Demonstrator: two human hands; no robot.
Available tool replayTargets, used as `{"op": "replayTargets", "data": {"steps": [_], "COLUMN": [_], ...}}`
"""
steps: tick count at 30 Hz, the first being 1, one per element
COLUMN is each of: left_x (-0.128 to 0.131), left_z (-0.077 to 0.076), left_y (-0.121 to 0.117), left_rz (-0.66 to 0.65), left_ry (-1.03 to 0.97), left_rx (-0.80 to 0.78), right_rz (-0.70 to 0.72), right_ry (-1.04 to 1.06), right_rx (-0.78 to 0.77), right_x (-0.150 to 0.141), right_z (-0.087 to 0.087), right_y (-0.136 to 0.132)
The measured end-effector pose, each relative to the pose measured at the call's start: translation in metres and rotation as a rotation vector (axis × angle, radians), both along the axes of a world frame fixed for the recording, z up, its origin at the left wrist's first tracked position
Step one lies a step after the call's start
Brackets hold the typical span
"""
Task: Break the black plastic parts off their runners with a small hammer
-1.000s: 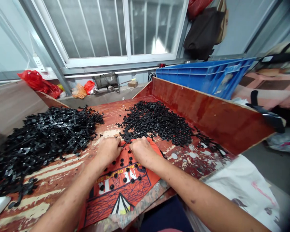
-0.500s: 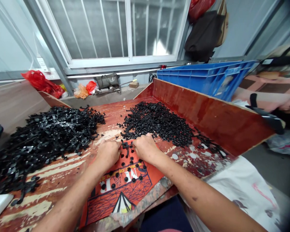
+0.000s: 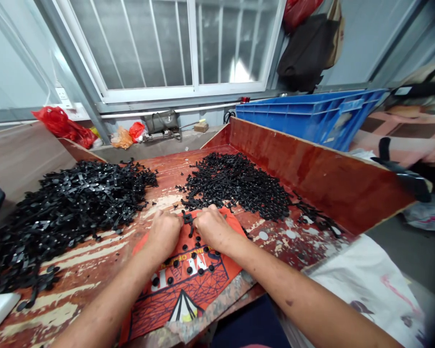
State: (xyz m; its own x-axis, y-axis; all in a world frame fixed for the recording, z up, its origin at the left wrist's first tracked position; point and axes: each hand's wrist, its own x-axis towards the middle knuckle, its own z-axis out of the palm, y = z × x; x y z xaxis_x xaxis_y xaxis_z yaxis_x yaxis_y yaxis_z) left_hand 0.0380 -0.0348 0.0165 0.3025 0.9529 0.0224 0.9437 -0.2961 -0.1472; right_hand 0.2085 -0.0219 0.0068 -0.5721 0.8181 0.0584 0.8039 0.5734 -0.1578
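Observation:
An orange printed cloth (image 3: 217, 299) lies at the front of the table under both my hands. Between them is a small black plastic part (image 3: 187, 218) with a square frame and a short tail. My left hand (image 3: 166, 231) is closed, its fingertips pinching the part's left side. From the right, my right hand (image 3: 210, 226) is also closed, with thumb and finger at the part's edge; its fingertips are partly hidden. Several small black round caps (image 3: 189, 270) are scattered over the cloth just below my hands.
A large heap of black plastic strips (image 3: 83, 193) covers the table's left side. Beyond my right hand lies a heap of smaller black pieces (image 3: 235, 183). A red-brown board (image 3: 311, 169) walls the right edge, with a blue crate (image 3: 293, 118) behind it.
My right hand has moved slightly left and now reaches the black plastic part. My left hand stays almost in place.

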Motion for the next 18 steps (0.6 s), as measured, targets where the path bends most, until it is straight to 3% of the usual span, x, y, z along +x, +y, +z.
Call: {"op": "replayTargets", "data": {"steps": [5,9,18], "left_x": [-0.01,-0.006,0.035], "left_z": [0.01,0.019,0.006], "left_y": [-0.007,0.003,0.032], "left_rz": [-0.052,0.038,0.181], "left_ry": [-0.054,-0.253,-0.173], "left_rx": [-0.109,-0.061,-0.117], "right_rz": [0.095,-0.025,-0.1], "right_ry": [0.034,0.095,-0.029], "right_rx": [-0.007,0.056,0.064], "right_x": [0.017,0.031,0.022], "right_z": [0.007,0.013,0.011], "right_y": [0.006,0.016,0.014]}}
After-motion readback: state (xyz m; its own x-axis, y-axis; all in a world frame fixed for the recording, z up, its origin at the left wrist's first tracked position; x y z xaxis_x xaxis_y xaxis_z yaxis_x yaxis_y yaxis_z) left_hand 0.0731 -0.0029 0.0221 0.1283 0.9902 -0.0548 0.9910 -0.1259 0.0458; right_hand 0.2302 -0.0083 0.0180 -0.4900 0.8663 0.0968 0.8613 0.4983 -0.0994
